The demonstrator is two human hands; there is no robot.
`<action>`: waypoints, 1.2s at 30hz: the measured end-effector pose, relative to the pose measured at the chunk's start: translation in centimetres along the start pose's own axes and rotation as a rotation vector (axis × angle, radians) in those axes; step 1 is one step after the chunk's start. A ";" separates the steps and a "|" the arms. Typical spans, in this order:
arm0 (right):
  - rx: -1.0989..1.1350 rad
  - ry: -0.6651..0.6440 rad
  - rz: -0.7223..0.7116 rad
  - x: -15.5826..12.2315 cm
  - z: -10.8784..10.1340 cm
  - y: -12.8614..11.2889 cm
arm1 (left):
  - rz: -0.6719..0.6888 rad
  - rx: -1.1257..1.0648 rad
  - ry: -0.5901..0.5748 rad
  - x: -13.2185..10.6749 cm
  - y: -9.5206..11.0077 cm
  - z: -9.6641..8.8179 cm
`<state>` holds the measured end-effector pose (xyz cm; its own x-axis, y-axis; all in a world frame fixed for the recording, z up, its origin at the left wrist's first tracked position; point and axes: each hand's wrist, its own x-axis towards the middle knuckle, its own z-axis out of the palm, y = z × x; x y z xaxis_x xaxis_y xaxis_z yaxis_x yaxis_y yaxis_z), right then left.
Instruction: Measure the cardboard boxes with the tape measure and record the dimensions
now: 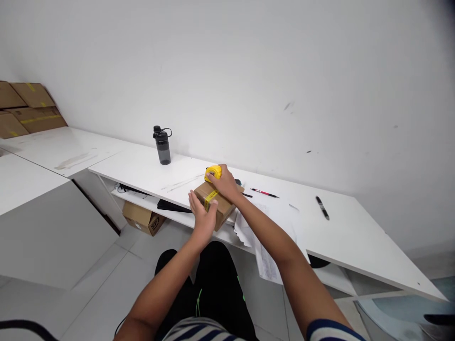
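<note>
A small brown cardboard box point(222, 207) with a strip of yellow tape across it sits at the front edge of the white desk. My left hand point(204, 220) grips its near left end, fingers along the side and thumb at the top corner. In my right hand point(224, 182), above the far end of the box, is a yellow tape measure point(213, 173). My thumb lies over its case, and the palm and other fingers are partly hidden. I cannot tell whether the tape measure touches the box.
A dark water bottle point(163, 148) stands left on the desk point(142, 166). Right of the box lie papers point(273, 227), a red and black pen point(265, 192) and a black marker point(322, 208). Below is an open carton point(140, 217); more cartons point(35, 113) are stacked far left.
</note>
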<state>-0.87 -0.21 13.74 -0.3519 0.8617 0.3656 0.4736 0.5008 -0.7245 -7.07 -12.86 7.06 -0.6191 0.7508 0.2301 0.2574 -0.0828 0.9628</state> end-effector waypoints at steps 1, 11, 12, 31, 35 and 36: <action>0.009 0.004 -0.011 0.0 0.0 0.1 | 0.033 0.045 0.033 0.9 0.2 -0.4; 0.000 0.008 -0.153 -0.4 0.2 0.7 | 0.173 -0.012 -0.273 9.1 -1.8 -2.4; -0.005 0.002 -0.159 -0.4 0.3 0.7 | 0.136 -0.086 -0.305 9.2 -2.0 -2.3; -0.317 -0.085 -0.145 -0.2 0.6 -0.2 | -0.075 -0.322 -0.382 9.6 -2.8 -2.2; -0.340 -0.077 -0.122 -0.5 0.7 0.0 | -0.099 -0.315 -0.357 9.4 -2.6 -2.0; -0.355 -0.070 -0.110 -0.5 0.7 0.0 | -0.104 -0.306 -0.338 9.3 -2.4 -1.9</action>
<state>-1.23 -0.72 13.09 -0.4648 0.7995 0.3805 0.6759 0.5980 -0.4308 -14.88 -6.91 7.15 -0.3403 0.9327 0.1195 -0.0560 -0.1469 0.9876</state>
